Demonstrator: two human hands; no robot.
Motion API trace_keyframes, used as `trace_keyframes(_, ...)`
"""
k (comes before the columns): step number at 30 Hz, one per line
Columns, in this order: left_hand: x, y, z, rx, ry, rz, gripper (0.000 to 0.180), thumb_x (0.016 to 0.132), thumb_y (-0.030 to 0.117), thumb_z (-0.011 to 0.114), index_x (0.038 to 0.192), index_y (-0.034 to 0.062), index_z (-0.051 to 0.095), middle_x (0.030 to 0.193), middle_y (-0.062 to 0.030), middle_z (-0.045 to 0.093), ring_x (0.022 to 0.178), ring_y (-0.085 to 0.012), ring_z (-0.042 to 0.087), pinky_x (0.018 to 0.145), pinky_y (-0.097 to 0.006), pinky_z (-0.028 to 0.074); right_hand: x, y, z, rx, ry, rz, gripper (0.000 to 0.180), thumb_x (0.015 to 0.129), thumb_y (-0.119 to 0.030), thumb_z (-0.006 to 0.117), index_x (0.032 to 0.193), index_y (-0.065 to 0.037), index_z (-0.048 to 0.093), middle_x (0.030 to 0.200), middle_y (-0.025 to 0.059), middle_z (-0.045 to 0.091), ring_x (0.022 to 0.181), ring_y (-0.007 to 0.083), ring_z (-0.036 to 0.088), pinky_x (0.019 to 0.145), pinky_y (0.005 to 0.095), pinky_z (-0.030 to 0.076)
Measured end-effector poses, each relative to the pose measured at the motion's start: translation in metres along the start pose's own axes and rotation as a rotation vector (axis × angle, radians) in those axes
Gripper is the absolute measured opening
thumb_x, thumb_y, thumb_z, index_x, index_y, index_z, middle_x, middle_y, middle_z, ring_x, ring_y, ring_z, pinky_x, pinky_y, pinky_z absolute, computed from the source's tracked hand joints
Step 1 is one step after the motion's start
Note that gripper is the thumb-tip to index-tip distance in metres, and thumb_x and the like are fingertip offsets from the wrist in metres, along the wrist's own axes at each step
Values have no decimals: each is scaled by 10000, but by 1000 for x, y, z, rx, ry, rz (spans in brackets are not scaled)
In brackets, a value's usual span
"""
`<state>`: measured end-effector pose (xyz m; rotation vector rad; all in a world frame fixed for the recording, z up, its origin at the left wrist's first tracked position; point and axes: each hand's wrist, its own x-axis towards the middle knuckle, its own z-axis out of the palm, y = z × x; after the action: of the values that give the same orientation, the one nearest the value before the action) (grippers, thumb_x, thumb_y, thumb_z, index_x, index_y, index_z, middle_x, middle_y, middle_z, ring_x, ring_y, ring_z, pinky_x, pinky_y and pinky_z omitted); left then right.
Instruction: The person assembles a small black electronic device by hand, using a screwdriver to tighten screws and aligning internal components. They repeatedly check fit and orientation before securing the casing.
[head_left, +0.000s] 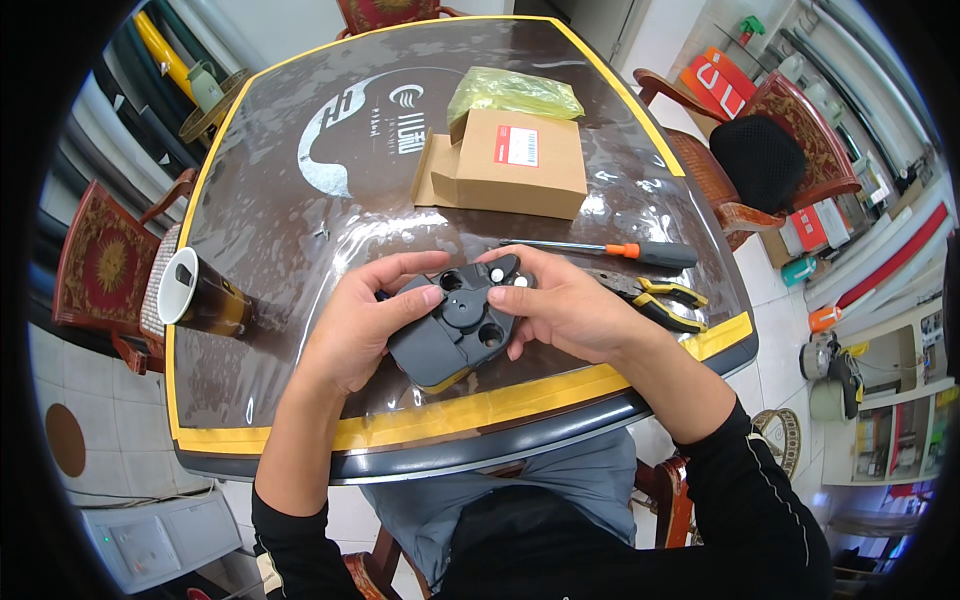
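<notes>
A dark grey, palm-sized plastic device (pixel 440 345) is held between my two hands above the near part of the table. On its upper face are a round disc, dark round holes and two white round spots, and a yellow strip shows along its near edge. My left hand (pixel 360 320) grips the left side, thumb on top beside the disc. From the right, my right hand (pixel 570 310) grips the other side, its thumb pressing near the white spots. Both hands hide parts of the device's sides and its underside.
Beyond my hands stands an open cardboard box (pixel 545 180), with a yellow-green plastic bag (pixel 510 92) behind it. A screwdriver (pixel 650 252) and yellow-black pliers (pixel 670 300) lie to the right. Small metal pieces (pixel 322 230) and a paper cup (pixel 205 295) are left. Yellow tape (pixel 490 402) borders the table.
</notes>
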<state>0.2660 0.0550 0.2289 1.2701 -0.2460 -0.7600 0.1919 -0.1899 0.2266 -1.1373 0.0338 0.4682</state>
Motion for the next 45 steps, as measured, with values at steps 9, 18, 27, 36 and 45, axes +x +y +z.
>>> trace_keyframes(9, -5, 5, 2, 145, -11, 170, 688, 880, 71, 817, 1512, 9, 554, 1259, -162, 722, 1152, -165, 659, 1012, -312, 522, -1, -3, 3, -332, 38, -157, 493, 1075, -194, 648, 1499, -64, 433, 1172, 89, 644, 953, 144, 697, 712, 280, 602)
trace_keyframes(18, -7, 12, 0, 239, -58, 126, 798, 833, 110, 860, 1554, 41, 524, 1160, -134, 745, 1079, -144, 668, 977, -305, 508, -4, -4, 8, -471, 57, -249, 584, 998, -126, 736, 1489, -72, 423, 1177, 104, 636, 844, 110, 658, 679, 257, 583)
trace_keyframes(27, -11, 18, 1, 262, -124, 203, 835, 835, 98, 859, 1581, 38, 490, 1206, -136, 743, 1078, -139, 669, 998, -303, 507, -9, -4, 13, -502, 81, -294, 668, 949, -125, 798, 1511, -99, 437, 1198, 100, 637, 951, 108, 661, 714, 247, 585)
trace_keyframes(36, -9, 14, 3, 223, -107, 246, 865, 832, 57, 863, 1597, 39, 461, 1358, -151, 687, 1171, -154, 646, 1040, -309, 504, -8, -4, 13, -711, 128, -485, 646, 912, -58, 806, 1476, -53, 490, 1342, 110, 629, 1183, 185, 645, 1047, 355, 509)
trace_keyframes(45, -11, 5, 8, 546, -80, 565, 928, 804, -48, 820, 1629, 63, 409, 1349, -152, 711, 1160, -189, 691, 1060, -328, 512, -1, 2, 10, -1016, 214, -820, 569, 804, -16, 851, 1338, 0, 656, 1159, 162, 743, 1035, 326, 714, 928, 386, 559)
